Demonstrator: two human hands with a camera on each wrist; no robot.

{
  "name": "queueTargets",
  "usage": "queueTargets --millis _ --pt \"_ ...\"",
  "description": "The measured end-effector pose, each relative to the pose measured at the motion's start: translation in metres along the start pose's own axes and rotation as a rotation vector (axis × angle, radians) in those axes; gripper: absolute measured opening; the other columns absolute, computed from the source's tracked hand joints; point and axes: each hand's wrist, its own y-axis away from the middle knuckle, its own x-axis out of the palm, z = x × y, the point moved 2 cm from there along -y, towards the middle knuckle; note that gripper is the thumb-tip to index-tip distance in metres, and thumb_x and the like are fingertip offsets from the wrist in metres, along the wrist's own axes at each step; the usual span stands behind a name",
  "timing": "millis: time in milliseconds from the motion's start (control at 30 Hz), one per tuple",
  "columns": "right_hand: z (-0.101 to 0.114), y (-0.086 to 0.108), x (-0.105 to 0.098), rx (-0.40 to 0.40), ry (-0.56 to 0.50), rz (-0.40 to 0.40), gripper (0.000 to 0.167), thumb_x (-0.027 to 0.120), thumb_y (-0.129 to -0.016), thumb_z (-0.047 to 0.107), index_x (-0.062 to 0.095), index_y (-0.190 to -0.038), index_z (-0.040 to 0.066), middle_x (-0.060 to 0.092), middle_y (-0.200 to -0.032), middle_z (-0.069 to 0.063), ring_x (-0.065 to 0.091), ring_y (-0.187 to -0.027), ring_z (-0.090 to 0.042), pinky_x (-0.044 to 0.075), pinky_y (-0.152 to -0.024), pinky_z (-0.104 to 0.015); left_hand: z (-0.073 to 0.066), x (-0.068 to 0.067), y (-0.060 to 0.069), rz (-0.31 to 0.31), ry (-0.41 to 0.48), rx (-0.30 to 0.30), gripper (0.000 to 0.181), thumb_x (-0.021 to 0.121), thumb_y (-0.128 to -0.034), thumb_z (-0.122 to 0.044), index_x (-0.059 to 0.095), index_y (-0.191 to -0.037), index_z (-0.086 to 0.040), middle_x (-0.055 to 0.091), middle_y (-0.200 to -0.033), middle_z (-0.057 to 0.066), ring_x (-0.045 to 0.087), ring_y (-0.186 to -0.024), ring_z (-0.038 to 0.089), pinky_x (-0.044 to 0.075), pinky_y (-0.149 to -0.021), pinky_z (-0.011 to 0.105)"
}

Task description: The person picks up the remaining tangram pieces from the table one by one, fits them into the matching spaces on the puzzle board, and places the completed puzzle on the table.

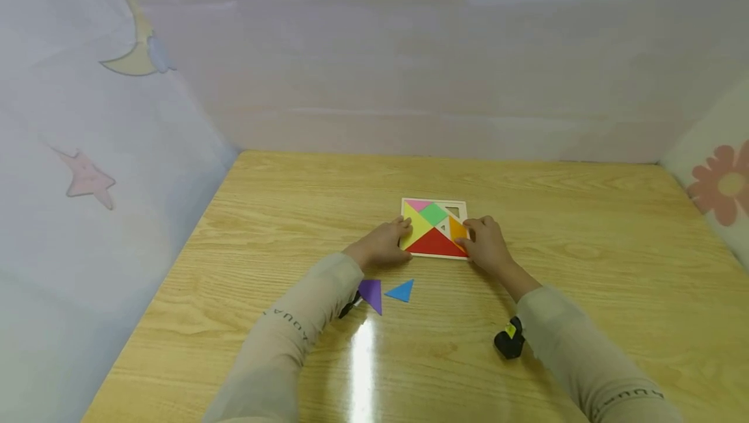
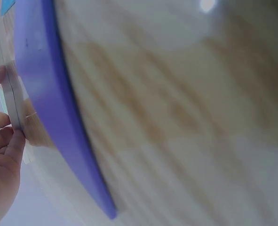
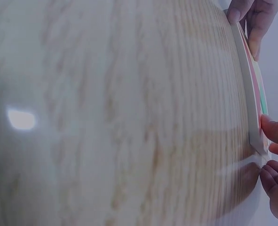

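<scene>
The left hand (image 1: 383, 243) grips the left edge of the puzzle board (image 1: 463, 210), its fingers beside the yellow triangle (image 1: 413, 225). The right hand (image 1: 490, 246) pinches the orange piece (image 1: 458, 229) at the board's right side. Between the two hands' fingers lie the red triangle (image 1: 435, 243), green piece (image 1: 434, 214) and pink piece (image 1: 418, 204). Nearer the person than the left fingers, the purple triangle (image 1: 372, 292) and blue triangle (image 1: 402, 291) lie on the counter (image 1: 585, 247), just beside each other.
</scene>
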Motion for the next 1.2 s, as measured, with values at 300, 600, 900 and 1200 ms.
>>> queueTargets --millis 300,600,900,1200 --pt "0.004 0.006 0.0 -0.012 0.004 0.039 0.037 0.061 -0.08 0.01 0.051 -0.109 -0.011 0.041 -0.09 -0.017 0.037 -0.08 -0.028 0.034 -0.066 -0.034 0.005 -0.001 0.003 -0.003 0.0 0.007 0.062 0.057 -0.0809 -0.025 0.031 -0.132 -0.001 0.019 -0.141 0.009 0.008 -0.129 0.02 0.012 -0.102 0.027" --pt "0.005 0.009 0.002 -0.066 0.03 0.044 0.032 0.058 -0.081 0.006 0.052 -0.108 -0.01 0.045 -0.099 -0.022 0.041 -0.086 -0.032 0.039 -0.073 -0.041 0.008 -0.004 0.006 0.001 0.023 -0.011 0.062 0.056 -0.0815 -0.027 0.031 -0.133 -0.002 0.017 -0.141 0.006 0.006 -0.129 0.018 0.011 -0.103 0.029" --pt "0.006 0.014 0.003 -0.143 0.052 0.016 0.025 0.058 -0.079 -0.001 0.056 -0.101 -0.011 0.049 -0.096 -0.022 0.046 -0.086 -0.034 0.042 -0.074 -0.044 0.008 -0.003 0.007 0.005 0.021 -0.009 0.061 0.056 -0.0817 -0.026 0.032 -0.132 -0.002 0.017 -0.141 0.008 0.007 -0.129 0.02 0.011 -0.103 0.03" --pt "0.007 0.017 0.005 -0.207 0.099 0.025 0.021 0.052 -0.08 -0.006 0.058 -0.1 -0.009 0.054 -0.102 -0.021 0.047 -0.096 -0.035 0.037 -0.085 -0.047 0.007 -0.002 0.006 0.003 0.027 -0.015 0.062 0.057 -0.0814 -0.027 0.032 -0.132 -0.002 0.017 -0.141 0.007 0.007 -0.129 0.019 0.012 -0.103 0.03"
